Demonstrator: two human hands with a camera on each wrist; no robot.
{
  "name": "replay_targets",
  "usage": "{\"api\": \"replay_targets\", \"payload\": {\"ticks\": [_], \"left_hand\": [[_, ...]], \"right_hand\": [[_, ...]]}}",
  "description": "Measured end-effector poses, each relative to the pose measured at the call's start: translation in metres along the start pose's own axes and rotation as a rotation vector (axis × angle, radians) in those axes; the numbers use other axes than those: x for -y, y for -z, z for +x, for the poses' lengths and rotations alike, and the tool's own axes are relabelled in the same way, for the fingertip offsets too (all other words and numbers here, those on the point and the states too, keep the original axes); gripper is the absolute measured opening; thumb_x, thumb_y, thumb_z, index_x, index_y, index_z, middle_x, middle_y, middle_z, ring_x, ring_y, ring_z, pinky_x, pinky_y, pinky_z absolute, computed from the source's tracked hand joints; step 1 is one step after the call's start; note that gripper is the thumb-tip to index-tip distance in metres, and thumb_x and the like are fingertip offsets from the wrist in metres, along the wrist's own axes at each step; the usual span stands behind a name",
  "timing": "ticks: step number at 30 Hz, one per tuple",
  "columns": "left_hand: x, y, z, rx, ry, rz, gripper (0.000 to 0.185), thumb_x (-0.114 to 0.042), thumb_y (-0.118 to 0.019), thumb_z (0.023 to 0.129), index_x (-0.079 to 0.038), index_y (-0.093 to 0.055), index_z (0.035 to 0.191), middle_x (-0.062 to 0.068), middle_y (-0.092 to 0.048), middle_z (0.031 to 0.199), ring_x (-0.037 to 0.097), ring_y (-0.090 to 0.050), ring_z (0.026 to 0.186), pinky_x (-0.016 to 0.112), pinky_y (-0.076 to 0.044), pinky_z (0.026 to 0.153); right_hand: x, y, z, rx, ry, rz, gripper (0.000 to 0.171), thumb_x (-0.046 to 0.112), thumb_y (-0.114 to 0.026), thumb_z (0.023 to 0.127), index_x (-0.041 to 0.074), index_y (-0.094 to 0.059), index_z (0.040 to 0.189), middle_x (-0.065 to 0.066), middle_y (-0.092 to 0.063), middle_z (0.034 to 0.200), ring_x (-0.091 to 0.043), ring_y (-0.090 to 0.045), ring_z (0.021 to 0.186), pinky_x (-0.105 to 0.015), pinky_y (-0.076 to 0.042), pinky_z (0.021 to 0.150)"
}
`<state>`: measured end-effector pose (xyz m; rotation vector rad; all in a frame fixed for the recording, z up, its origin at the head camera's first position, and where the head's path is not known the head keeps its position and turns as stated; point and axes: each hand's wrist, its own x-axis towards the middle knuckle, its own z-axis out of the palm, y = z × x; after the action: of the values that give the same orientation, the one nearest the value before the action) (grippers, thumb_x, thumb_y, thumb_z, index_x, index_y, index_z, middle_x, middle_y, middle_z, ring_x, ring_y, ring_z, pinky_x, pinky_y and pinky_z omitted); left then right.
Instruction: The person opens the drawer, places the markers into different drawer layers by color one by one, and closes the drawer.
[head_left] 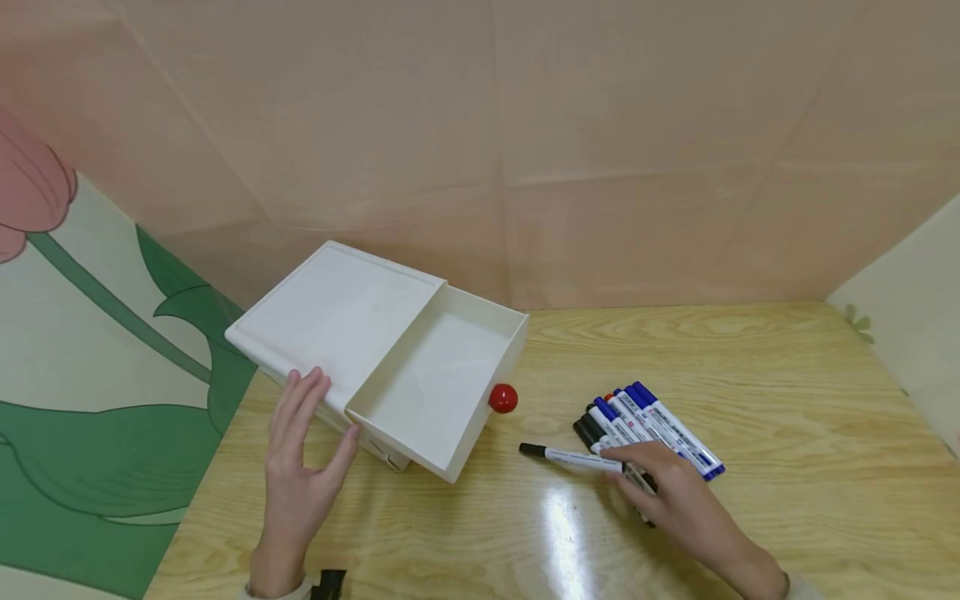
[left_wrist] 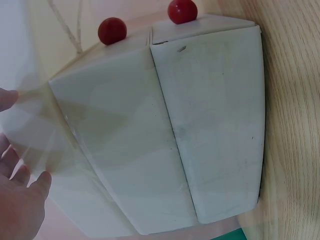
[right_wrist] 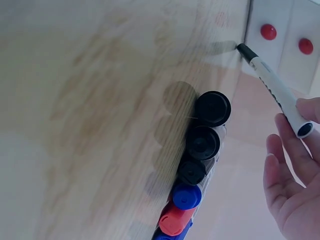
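White cylindrical marker with black cap [head_left: 582,459] in right hand [head_left: 678,500], between thumb and fingers pinching rear end; cap points toward drawer. Just beyond right hand: side-by-side row of white markers with black, blue and red caps [head_left: 648,421], lying on wood-grain worktop [head_left: 810,417]. To left, white box-shaped cabinet [head_left: 337,317], its white open-topped drawer [head_left: 431,375] pulled out, round red knob [head_left: 503,398] on front. Left hand [head_left: 307,475] at cabinet's near edge, fingers extended, thumb apart; contact unclear. Behind, pinkish-tan sheet [head_left: 645,100].
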<state>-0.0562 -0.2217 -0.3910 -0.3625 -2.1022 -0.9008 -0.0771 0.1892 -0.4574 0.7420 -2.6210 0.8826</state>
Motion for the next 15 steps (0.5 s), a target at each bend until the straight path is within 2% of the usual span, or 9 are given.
{"api": "replay_targets", "payload": {"ticks": [2,7,9,12,15], "left_hand": [[0.0001,-0.0002,-0.0001,-0.002,-0.005,0.003,0.062,-0.043,-0.06,0.096,0.006,-0.057,0.134,0.026,-0.054,0.14,0.035,-0.033,0.147,0.032,-0.024,0.127],[-0.0006,-0.0001,0.0,0.006,0.014,-0.006,0.061,-0.043,-0.061,0.096,0.005,-0.057,0.133,0.024,-0.053,0.142,0.033,-0.033,0.148,0.032,-0.024,0.127],[-0.0009,0.0,-0.0002,0.009,0.025,-0.013,0.062,-0.043,-0.062,0.095,0.005,-0.057,0.133,0.023,-0.053,0.142,0.031,-0.032,0.148,0.032,-0.023,0.127],[-0.0008,-0.0001,-0.0002,0.006,0.018,-0.011,0.062,-0.043,-0.061,0.096,0.005,-0.057,0.133,0.024,-0.053,0.142,0.031,-0.032,0.148,0.032,-0.023,0.127],[-0.0004,-0.0001,0.0001,0.004,0.012,-0.011,0.062,-0.044,-0.061,0.096,0.005,-0.057,0.133,0.025,-0.053,0.141,0.032,-0.033,0.148,0.032,-0.023,0.127]], "right_hand": [[0.0004,0.0008,0.0004,-0.004,-0.009,0.01,0.029,0.007,-0.08,0.079,0.015,-0.075,0.106,0.007,-0.075,0.105,-0.013,-0.068,0.094,-0.029,-0.061,0.079],[0.0001,0.0016,0.0006,-0.023,-0.019,0.046,0.027,0.007,-0.079,0.081,0.015,-0.075,0.107,0.007,-0.075,0.106,-0.012,-0.068,0.095,-0.013,-0.054,0.083],[-0.0001,0.0015,0.0004,-0.024,-0.02,0.049,0.026,0.007,-0.08,0.081,0.014,-0.075,0.106,0.007,-0.075,0.105,-0.01,-0.068,0.094,-0.014,-0.055,0.081],[0.0,0.0008,-0.0001,0.0,-0.038,0.047,0.024,0.008,-0.079,0.082,0.012,-0.074,0.105,0.006,-0.075,0.101,-0.004,-0.064,0.087,-0.02,-0.057,0.071],[0.0004,0.0006,-0.0005,0.052,-0.077,0.068,0.022,0.008,-0.078,0.083,0.011,-0.074,0.104,0.007,-0.073,0.092,0.005,-0.056,0.075,-0.019,-0.052,0.057]]}}
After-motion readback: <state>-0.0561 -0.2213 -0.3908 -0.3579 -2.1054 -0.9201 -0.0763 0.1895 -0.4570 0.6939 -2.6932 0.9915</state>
